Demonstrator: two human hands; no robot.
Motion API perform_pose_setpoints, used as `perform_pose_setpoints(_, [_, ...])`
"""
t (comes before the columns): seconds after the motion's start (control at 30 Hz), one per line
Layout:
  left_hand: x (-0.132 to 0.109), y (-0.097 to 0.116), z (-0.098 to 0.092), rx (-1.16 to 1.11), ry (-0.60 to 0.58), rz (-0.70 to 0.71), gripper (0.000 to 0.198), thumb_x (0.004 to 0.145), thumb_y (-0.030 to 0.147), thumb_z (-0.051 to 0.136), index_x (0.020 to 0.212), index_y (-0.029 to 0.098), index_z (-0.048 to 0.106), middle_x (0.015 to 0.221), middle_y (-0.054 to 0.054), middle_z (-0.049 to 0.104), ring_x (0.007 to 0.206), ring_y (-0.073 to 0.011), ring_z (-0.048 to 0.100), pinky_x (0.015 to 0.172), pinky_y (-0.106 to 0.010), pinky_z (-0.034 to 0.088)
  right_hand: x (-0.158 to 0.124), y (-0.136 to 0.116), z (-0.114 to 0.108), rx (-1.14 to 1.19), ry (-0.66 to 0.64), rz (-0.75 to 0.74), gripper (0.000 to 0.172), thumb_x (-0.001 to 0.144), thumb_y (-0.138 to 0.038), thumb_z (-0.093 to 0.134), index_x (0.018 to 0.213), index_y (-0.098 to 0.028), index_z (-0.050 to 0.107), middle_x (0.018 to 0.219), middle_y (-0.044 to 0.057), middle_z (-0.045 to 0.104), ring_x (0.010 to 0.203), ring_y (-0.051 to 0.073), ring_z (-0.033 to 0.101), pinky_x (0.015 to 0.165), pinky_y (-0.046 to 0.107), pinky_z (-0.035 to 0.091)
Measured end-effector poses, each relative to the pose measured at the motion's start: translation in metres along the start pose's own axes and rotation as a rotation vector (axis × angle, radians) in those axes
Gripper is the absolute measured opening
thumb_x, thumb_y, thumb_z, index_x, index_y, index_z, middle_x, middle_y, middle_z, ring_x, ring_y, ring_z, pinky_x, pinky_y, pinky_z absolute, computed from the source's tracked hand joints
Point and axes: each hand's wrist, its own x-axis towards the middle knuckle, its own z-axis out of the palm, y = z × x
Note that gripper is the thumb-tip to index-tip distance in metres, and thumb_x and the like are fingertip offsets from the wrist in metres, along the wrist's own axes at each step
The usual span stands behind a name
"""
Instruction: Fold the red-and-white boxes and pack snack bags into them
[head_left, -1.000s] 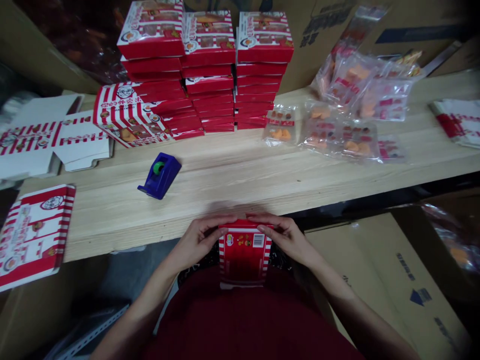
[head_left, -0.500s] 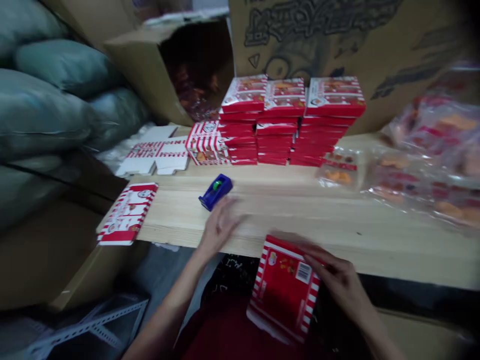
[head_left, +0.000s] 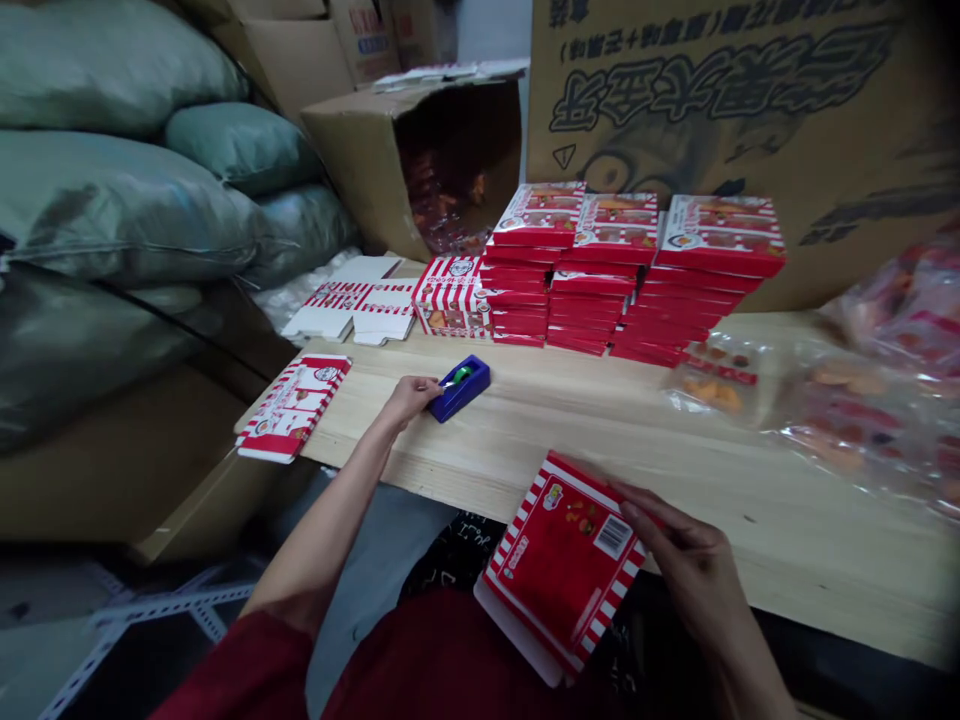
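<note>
Left hand (head_left: 409, 400) — loosely curled, holding nothing — at a blue tape dispenser (head_left: 459, 388); right hand (head_left: 686, 560), half open, grips a red-and-white striped carton (head_left: 559, 565) — nearer the body.

The left hand (head_left: 409, 400) touches the blue tape dispenser (head_left: 459, 388), which stands in the way of any straight move to the right. Past the dispenser, a strip of the wooden table (head_left: 622, 430) runs between the near edge and the stacked red boxes (head_left: 622, 295), and a hand can pass along it as far as the clear plastic packs (head_left: 847, 430) at far right. The stacks bar the far side, with a cardboard carton (head_left: 750, 120) behind them. At left, a flat printed box blank (head_left: 292, 408) lies at the table's end, green sacks (head_left: 112, 190) beyond it. The right hand (head_left: 694, 570) and its red-striped box (head_left: 562, 570) sit off the near edge.
</note>
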Motion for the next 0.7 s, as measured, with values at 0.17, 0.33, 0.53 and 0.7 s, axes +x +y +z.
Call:
perform_pose_setpoints(0.17, [-0.003,-0.011,0.003,-0.211,0.070,-0.040,0.045,0.051,0.049,0.088,0.070,0.013,0.070,0.132,-0.018,0.065,0.100,-0.0280,0.067,0.072,-0.034,0.055,0.005,0.006,0.002,-0.021,0.025,0.040,0.030,0.083,-0.048,0.079,0.109,-0.034,0.082,0.124,0.005,0.078,0.118,0.032,0.071,0.095,0.045,0.063])
perform_pose_setpoints(0.33, [-0.010,-0.016,0.002,-0.389,0.080,-0.010,0.041,0.056,0.046,0.086,0.076,0.014,0.072,0.139,-0.018,0.062,0.116,-0.0325,0.065,0.078,-0.036,0.057,0.010,0.006,0.005,-0.009,0.000,0.050,0.031,0.084,-0.046,0.080,0.112,-0.033,0.081,0.121,0.005,0.079,0.114,0.030,0.073,0.096,0.045,0.063])
perform_pose_setpoints(0.53, [-0.023,-0.032,0.005,-0.429,0.127,0.031,0.030,0.061,0.039,0.080,0.067,0.013,0.067,0.140,-0.020,0.062,0.111,-0.0295,0.067,0.082,-0.036,0.056,0.012,0.002,0.005,-0.022,0.091,-0.003,0.035,0.083,-0.042,0.081,0.115,-0.028,0.080,0.120,0.007,0.079,0.114,0.031,0.074,0.095,0.044,0.063])
perform_pose_setpoints(0.7, [-0.040,-0.049,0.003,-0.315,0.253,0.073,0.026,0.066,0.035,0.078,0.058,0.016,0.062,0.118,-0.016,0.073,0.103,-0.0255,0.068,0.088,-0.036,0.055,0.010,-0.020,0.022,-0.031,0.259,-0.155,0.030,0.084,-0.038,0.081,0.112,-0.027,0.081,0.116,0.007,0.080,0.110,0.029,0.074,0.096,0.046,0.061])
